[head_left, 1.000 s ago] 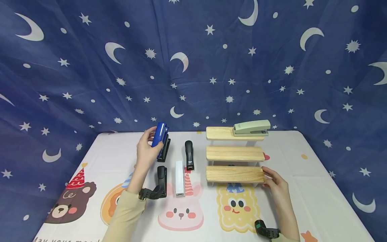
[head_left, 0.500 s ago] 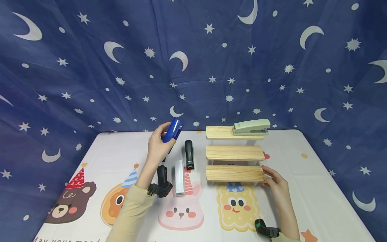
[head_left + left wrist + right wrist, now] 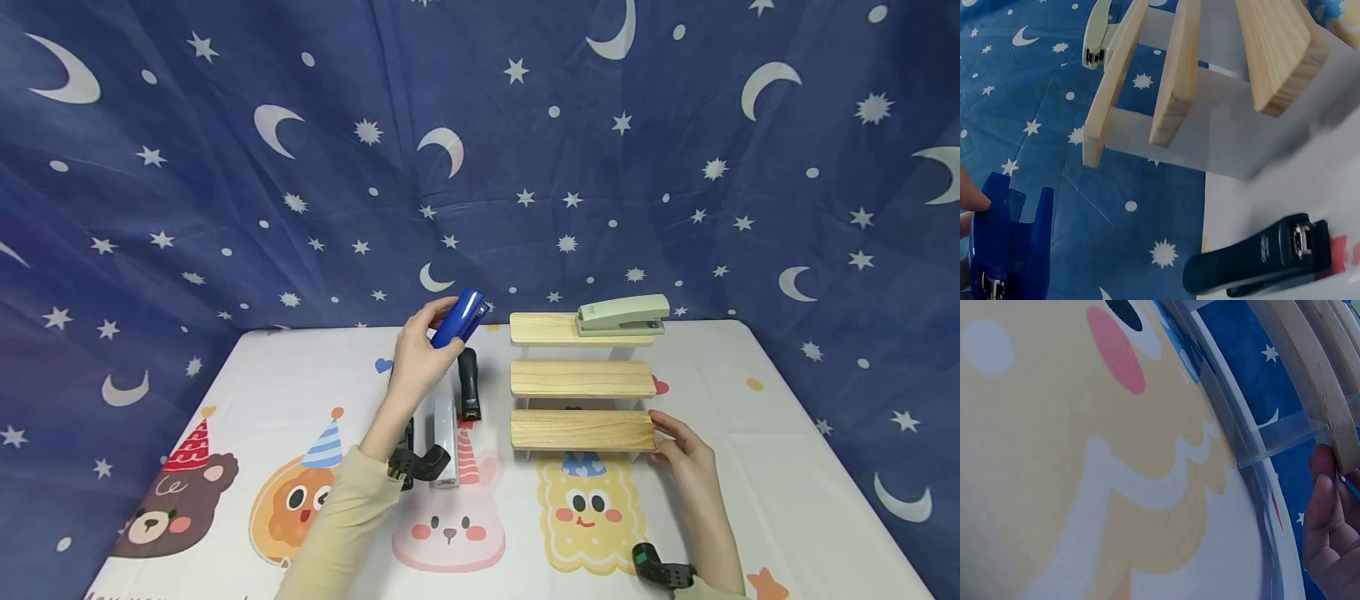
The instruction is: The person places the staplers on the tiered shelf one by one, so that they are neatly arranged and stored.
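Raised over the table's back, my left hand (image 3: 422, 357) grips a blue stapler (image 3: 459, 318) between thumb and fingers; the left wrist view shows the stapler (image 3: 996, 231) at lower left, with fingertips at its side. My right hand (image 3: 688, 458) pinches the right end of the lowest board (image 3: 581, 431) of a three-step wooden shelf. In the right wrist view, thumb and fingers of that hand (image 3: 1329, 531) are at the board's end (image 3: 1346, 447). A pale green stapler (image 3: 622, 315) lies on the top board (image 3: 543, 331), toward its right side.
A black stapler (image 3: 468, 385) and a white stapler (image 3: 446, 437) lie left of the shelf. Another black stapler (image 3: 409, 433) is mostly hidden behind my left forearm. The middle board (image 3: 581, 380) is between the other two. A starry blue cloth (image 3: 480, 167) hangs behind the table.
My left hand has lifted the blue stapler from beside a black one and carried it right, toward the shelf. My right hand has stayed at the lowest board.
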Available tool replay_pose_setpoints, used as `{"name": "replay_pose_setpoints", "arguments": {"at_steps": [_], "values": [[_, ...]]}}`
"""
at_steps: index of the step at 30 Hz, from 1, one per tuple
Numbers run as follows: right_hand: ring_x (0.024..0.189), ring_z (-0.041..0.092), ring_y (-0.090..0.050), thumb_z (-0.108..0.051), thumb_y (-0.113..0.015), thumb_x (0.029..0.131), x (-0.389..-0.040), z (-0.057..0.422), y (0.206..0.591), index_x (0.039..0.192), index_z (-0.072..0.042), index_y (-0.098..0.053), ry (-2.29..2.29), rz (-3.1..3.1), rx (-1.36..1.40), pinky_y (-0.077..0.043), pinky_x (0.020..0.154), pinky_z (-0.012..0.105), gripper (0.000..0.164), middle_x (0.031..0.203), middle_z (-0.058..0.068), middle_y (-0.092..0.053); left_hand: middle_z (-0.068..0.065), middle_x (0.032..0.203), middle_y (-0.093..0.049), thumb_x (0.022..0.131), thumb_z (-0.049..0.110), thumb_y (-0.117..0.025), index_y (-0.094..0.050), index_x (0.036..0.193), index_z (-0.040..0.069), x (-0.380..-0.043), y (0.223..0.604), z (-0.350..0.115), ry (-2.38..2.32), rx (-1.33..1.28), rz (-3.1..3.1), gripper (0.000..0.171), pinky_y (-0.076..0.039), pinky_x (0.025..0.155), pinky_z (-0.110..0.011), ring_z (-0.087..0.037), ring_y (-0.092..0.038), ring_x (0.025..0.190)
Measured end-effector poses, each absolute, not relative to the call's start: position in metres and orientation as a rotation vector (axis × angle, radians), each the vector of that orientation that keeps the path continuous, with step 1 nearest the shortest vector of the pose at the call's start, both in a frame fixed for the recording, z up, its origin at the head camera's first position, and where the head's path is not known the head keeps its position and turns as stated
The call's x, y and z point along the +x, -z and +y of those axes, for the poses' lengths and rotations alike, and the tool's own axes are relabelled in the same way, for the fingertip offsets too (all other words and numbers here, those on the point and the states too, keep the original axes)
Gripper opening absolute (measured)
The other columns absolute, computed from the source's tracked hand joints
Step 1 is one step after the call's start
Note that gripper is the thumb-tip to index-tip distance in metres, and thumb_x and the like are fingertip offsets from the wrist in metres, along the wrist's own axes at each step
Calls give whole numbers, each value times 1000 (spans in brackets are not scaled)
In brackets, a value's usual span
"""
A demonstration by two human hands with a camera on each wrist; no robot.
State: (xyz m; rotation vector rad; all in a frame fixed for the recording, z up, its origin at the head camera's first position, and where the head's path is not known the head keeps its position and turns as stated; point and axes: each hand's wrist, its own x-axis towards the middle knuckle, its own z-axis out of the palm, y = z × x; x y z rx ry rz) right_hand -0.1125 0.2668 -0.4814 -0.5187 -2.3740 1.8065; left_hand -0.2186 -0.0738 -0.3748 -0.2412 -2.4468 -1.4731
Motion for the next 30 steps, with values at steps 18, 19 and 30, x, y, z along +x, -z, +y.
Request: {"name": "replay_pose_setpoints", "arguments": {"at_steps": [18, 19, 30], "values": [[91, -9, -54, -12, -45, 99, -112, 268, 479, 137, -6, -50, -1810, -2392, -515, -49, 76, 15, 39, 117, -13, -54, -9, 117, -66, 76, 8, -65, -62, 124, 21, -230, 361, -45, 1355, -499, -2475, 50, -48, 87, -45, -25, -55, 104], [92, -9, -54, -12, -45, 99, -112, 268, 480, 137, -6, -50, -1809, -2395, -510, -49, 76, 15, 39, 118, -12, -54, -9, 117, -66, 76, 8, -65, -62, 125, 21, -230, 360, -44, 1341, -520, -2478, 50, -48, 88, -46, -25, -55, 104], [89, -9, -55, -10, -45, 98, -112, 267, 480, 136, -5, -51, -1818, -2380, -504, -49, 75, 15, 39, 105, -26, -53, -4, 122, -66, 80, 8, -63, -60, 129, 20, -239, 351, -28, 1177, -687, -2538, 51, -48, 87, -42, -23, -54, 103]]}}
